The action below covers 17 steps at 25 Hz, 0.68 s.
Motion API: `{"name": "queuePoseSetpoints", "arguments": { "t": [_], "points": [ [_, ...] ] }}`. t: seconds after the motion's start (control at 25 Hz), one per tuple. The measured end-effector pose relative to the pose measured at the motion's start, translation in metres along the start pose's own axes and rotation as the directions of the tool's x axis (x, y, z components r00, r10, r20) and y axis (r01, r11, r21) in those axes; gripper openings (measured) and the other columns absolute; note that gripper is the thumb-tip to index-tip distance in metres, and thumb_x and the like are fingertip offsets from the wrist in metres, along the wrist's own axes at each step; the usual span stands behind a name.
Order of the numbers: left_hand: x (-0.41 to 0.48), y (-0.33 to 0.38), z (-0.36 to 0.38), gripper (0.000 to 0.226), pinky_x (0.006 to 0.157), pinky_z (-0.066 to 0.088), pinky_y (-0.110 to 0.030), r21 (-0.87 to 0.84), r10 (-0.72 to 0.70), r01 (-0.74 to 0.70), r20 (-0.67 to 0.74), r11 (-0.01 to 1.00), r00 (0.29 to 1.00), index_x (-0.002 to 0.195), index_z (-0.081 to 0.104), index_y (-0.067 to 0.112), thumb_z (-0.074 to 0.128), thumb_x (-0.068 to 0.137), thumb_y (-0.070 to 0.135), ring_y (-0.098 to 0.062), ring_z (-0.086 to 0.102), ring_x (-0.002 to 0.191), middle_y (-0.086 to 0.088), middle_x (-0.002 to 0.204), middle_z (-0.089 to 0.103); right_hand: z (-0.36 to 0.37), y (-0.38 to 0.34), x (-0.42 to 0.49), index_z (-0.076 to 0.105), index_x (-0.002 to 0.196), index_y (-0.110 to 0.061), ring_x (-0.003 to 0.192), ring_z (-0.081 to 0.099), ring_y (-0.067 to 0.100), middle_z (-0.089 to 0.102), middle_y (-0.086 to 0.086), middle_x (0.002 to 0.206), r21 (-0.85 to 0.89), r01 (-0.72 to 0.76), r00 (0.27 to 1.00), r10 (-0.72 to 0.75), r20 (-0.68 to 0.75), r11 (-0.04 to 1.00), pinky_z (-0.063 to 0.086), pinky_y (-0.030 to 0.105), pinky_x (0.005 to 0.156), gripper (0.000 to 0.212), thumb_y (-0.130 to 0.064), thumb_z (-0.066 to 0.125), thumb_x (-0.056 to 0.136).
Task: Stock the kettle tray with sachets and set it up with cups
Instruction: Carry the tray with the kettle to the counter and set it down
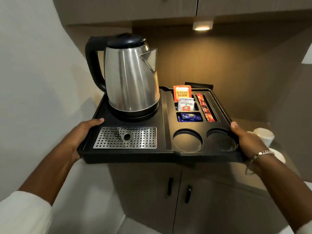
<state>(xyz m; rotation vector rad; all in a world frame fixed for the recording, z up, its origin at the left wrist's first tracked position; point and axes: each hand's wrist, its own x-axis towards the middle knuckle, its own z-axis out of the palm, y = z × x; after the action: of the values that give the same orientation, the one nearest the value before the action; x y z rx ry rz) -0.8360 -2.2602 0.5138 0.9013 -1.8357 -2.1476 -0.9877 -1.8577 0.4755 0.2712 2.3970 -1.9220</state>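
Hidden or unclear: the undersides of both hands are behind the black tray (166, 107), so the fingers curled beneath it cannot be seen; two white cups (265, 135) beyond the tray's right edge are partly blocked by the right wrist and blurred.
Left hand (81, 134): clamped on the tray's left edge, thumb lying flat on the top rim beside the kettle base, fingers wrapped under and out of sight.
Kettle (130, 78): steel body with black handle and lid, upright on its round base at the tray's left rear, spout toward the sachet slots.
Drip grate (125, 137): perforated metal plate set in the tray's left front, just ahead of the kettle.
Sachet slots: right rear of the tray; an orange tea packet (182, 92) marked Classic Assam stands in the rearmost slot, white sachets (185, 104) stand in the slot in front of it, blue sachets (190, 117) lie in the nearest one, and red stick sachets (204, 108) fill the long narrow slot to their right.
Cup wells (187, 141): two round recesses at the tray's right front, nothing in either.
Right hand (245, 137): gripping the tray's right edge, thumb on the rim, fingers under it unseen; a beaded bracelet (260, 153) circles the wrist.
Tray position: held level in the air in front of a cabinet (202, 191) with two dark door handles.
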Motion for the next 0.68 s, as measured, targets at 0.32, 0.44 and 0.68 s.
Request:
{"name": "queuePoseSetpoints", "arguments": {
  "t": [0.32,0.44,0.68],
  "points": [
    [0.106,-0.034,0.055,0.032,0.054,0.058,-0.031,0.017,-0.072,0.071,0.093,0.997,0.993,0.1,0.068,0.008,0.065,0.082,0.035,-0.03,0.07,0.064,-0.016,0.085,0.076,0.011,0.034,0.055,0.067,0.077,-0.01,0.084,0.063,0.033,0.069,0.016,0.089,-0.181,-0.098,0.995,0.091,-0.044,0.979,0.049,0.047,0.088,0.061,-0.068,0.049,0.078],
    [0.134,-0.049,0.062,0.032,0.062,0.056,-0.034,0.104,-0.104,0.091,0.124,0.99,0.987,0.095,0.069,0.011,0.068,0.079,0.039,-0.032,0.072,0.067,-0.014,0.076,0.077,0.012,0.053,0.058,0.064,0.071,-0.01,0.083,0.06,0.033,0.068,0.018,0.091,-0.258,-0.115,0.991,0.093,-0.094,0.959,0.045,0.046,0.087,0.057,-0.063,0.046,0.083],
    [0.179,-0.051,0.067,0.024,0.052,0.054,-0.027,0.235,-0.075,0.027,0.199,0.972,0.977,0.08,0.073,0.008,0.074,0.075,0.031,-0.025,0.072,0.057,-0.011,0.067,0.076,0.018,0.065,0.061,0.063,0.088,-0.016,0.082,0.058,0.025,0.063,0.011,0.1,-0.129,-0.28,0.957,0.266,-0.114,0.951,0.04,0.039,0.086,0.041,-0.056,0.053,0.083]
  ]
}}
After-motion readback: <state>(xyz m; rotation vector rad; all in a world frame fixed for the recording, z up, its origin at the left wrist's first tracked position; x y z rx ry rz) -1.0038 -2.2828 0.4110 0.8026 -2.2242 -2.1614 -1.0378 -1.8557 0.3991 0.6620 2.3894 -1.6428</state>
